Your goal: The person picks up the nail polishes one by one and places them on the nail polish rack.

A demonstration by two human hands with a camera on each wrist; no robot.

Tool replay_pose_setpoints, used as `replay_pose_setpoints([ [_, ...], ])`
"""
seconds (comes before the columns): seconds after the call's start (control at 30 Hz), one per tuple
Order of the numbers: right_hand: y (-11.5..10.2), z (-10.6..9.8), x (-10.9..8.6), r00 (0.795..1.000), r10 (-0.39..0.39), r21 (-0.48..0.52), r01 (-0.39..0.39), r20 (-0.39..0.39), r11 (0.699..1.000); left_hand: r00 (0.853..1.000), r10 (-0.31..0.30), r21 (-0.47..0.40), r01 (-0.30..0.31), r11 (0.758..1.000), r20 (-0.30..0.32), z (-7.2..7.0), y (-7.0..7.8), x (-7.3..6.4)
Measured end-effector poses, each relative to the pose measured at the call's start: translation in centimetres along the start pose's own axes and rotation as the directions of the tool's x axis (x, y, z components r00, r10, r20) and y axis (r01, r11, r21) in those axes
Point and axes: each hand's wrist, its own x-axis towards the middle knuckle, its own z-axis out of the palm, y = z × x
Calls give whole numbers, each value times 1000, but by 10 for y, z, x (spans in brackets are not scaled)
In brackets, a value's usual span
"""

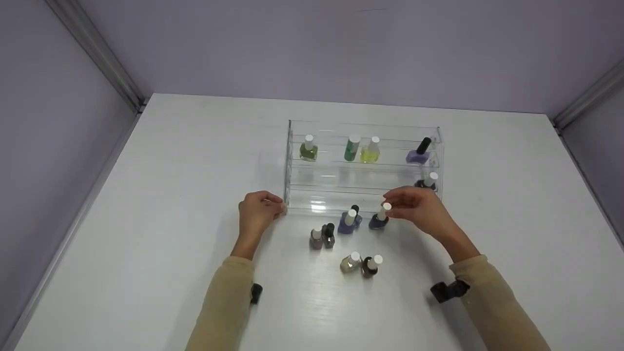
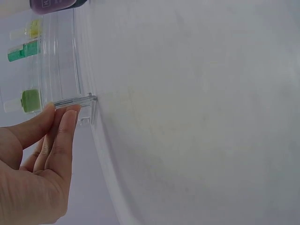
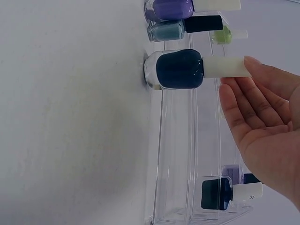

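On remote inspection through the head and wrist cameras, I recorded my left hand [image 1: 258,209] at the near left corner of the clear rack [image 1: 331,189]. Its thumb and fingertips were clamped on the edge of the rack's side panel. My right hand [image 1: 418,208] pinched the white cap of the dark blue bottle [image 1: 377,223] between thumb and fingers. That bottle was upright, just in front of the rack's near edge, right of centre. I could not tell whether its base bore fully on the white table [image 1: 146,243].

Just left of it I found a purple bottle [image 1: 346,224], with a black-capped blue-grey bottle [image 3: 166,31] close behind. Further left and nearer the camera, a mauve-grey bottle [image 1: 316,240] stood beside a second black-capped bottle [image 1: 329,238]. Nearest the camera I noted a second pair, a pale cream bottle [image 1: 348,264] and a very dark bottle [image 1: 369,268], both white-capped.

On the rack's upper tier I logged, from left to right, an olive green bottle [image 1: 308,153], a green bottle [image 1: 350,151], a yellow bottle [image 1: 370,155] and, near the right end, a lilac bottle [image 1: 417,157] with a black cap. One tier lower, at the right end, sat a white-capped dark bottle [image 1: 426,184], partly hidden behind my right hand in the head view. Tan sleeves [image 1: 226,287] covered both forearms.
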Motion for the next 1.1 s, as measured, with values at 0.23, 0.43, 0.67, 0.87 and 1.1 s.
replay_pose_setpoints([
  [0.23, 0, 1, 0, 1000, 7, -14, -7, -24, 1000, 1000, 9, 15, -9, 1000, -8, 0, -1, 1],
  [0.43, 1, -1, 0, 999, 20, -41, -22, -37, 999, 1000, 1, 21, -1, 1000, -8, 0, -1, 1],
  [0.67, -1, -4, -1, 999, 0, -66, -3, -48, 998, 1000, 4, 18, -4, 1000, 4, 0, -1, 1],
  [0.87, -6, -8, -3, 999, -13, -57, 11, -50, 998, 1000, 5, 24, -5, 1000, 5, 0, 0, 1],
  [1.1, -11, -11, -5, 998, 4, -77, -8, -58, 997, 1000, 7, 20, -7, 1000, -2, 0, 0, 1],
])
